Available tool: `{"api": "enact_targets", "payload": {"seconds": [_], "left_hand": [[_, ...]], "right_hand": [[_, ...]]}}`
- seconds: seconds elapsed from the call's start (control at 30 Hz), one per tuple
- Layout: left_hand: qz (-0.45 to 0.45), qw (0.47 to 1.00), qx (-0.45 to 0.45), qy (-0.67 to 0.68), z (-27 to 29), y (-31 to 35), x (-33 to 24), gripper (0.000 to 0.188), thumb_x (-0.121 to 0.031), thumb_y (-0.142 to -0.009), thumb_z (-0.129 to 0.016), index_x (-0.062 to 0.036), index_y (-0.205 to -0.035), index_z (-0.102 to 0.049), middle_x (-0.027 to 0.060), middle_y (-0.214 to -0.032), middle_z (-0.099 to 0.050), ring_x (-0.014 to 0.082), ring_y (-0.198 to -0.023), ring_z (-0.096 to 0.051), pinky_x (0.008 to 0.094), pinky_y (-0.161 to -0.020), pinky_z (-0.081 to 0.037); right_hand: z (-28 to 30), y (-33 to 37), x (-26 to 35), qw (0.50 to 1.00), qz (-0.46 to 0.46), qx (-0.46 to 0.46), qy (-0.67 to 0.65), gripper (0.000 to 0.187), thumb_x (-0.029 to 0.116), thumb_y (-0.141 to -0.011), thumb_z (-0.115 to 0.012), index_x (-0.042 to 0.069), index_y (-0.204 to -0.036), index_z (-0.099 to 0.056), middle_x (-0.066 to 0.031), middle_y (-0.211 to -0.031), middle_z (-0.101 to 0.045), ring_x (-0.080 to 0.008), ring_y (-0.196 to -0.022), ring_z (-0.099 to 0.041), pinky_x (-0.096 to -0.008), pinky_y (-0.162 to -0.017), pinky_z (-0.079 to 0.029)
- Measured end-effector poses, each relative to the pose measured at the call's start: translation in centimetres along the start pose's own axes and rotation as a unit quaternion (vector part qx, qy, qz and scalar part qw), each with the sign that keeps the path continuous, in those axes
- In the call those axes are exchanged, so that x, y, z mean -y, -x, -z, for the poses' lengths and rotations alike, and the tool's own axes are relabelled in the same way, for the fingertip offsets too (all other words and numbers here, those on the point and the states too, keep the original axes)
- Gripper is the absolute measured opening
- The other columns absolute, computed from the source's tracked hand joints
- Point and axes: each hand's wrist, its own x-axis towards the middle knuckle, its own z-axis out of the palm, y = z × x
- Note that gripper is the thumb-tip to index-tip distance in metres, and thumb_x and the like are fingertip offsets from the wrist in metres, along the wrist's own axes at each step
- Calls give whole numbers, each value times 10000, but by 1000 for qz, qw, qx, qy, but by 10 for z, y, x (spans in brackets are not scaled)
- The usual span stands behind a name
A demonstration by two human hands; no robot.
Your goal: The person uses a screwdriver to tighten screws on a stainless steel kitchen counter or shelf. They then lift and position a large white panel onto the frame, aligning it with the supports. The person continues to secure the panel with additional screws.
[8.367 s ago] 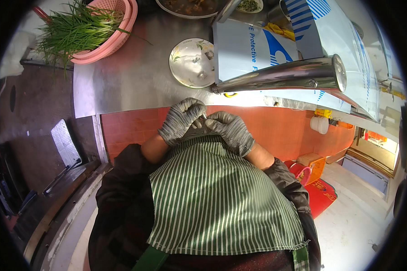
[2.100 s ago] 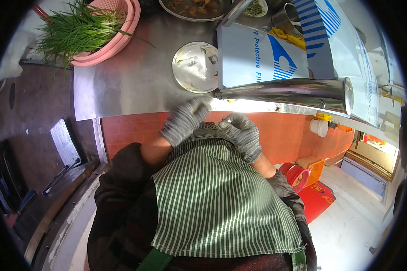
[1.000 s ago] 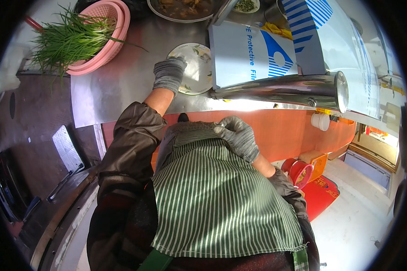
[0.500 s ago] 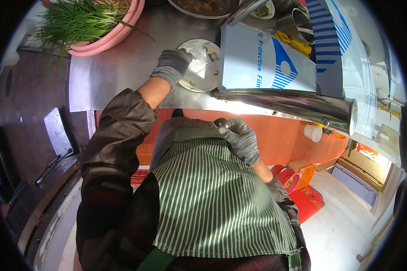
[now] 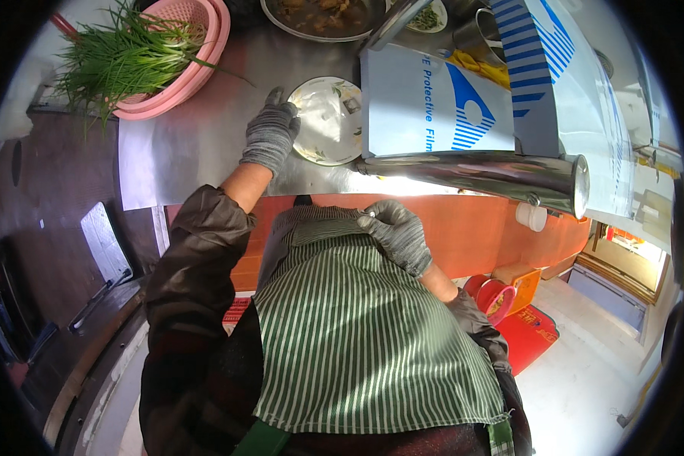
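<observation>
My left hand [image 5: 271, 134], in a grey knitted glove, lies at the left rim of a round white plate [image 5: 323, 140] with a leaf pattern. Its fingers are stretched out, holding nothing I can see, and whether they touch the rim I cannot tell. A clear, shiny patch covers part of the plate. My right hand [image 5: 397, 237], gloved alike, is closed in front of my green-and-white striped apron [image 5: 357, 327]. A small whitish bit shows at its pinched fingertips, too small to name.
On the steel counter [image 5: 197, 156] stand a pink basket [image 5: 219, 57] of green onions [image 5: 129, 64] and a pan of food [image 5: 327, 34] at the back. A film-covered steel piece [image 5: 433, 106] and metal tube [image 5: 479, 178] border the plate's right. Red tubs [image 5: 495, 298] sit on the floor.
My left hand has drawn back left, from over the plate to its rim, and its fingers have straightened. My right hand stays pinched at the apron. The view has shifted slightly.
</observation>
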Motion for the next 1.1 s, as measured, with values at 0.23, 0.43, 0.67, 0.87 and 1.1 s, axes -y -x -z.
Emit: {"api": "enact_targets", "payload": {"seconds": [0.23,0.43,0.67,0.87,1.1], "left_hand": [[128,980,130,82,-32,-8,10,239,-236,-815,-571,-88,-1003,-571,191,-967,-597,378,-893,-600,474,-784,-490],[137,981,134,42,1,-11,-12,227,-199,-837,-517,-69,-1013,-577,214,-1007,-603,384,-917,-606,465,-797,-494],[126,986,111,-24,33,-19,4,235,-114,-853,-438,-36,-1010,-593,220,-981,-625,387,-931,-610,457,-805,-499],[141,988,59,-28,48,-1,73,162,-161,-845,-526,-47,-932,-600,207,-924,-633,395,-831,-611,464,-742,-488],[164,979,-81,86,70,34,78,131,-161,-804,-648,-83,-902,-609,153,-859,-621,327,-812,-607,395,-731,-483]], "right_hand": [[-1,0,4,999,12,-3,-33,194,198,-804,-734,50,-870,-626,14,-754,-614,-53,-705,-536,-225,-665,-464],[5,1,10,991,55,-37,-114,142,129,-814,-722,48,-859,-616,29,-743,-606,-40,-694,-530,-192,-639,-454],[23,2,30,989,89,-63,-95,135,117,-826,-705,46,-861,-596,22,-727,-602,-34,-650,-526,-187,-583,-446],[19,-2,27,986,86,-42,-138,134,129,-829,-703,48,-868,-603,20,-739,-602,-38,-660,-529,-195,-601,-454],[-5,1,15,998,44,4,-54,163,160,-817,-722,50,-883,-621,23,-771,-606,-43,-693,-522,-202,-644,-454]]}}
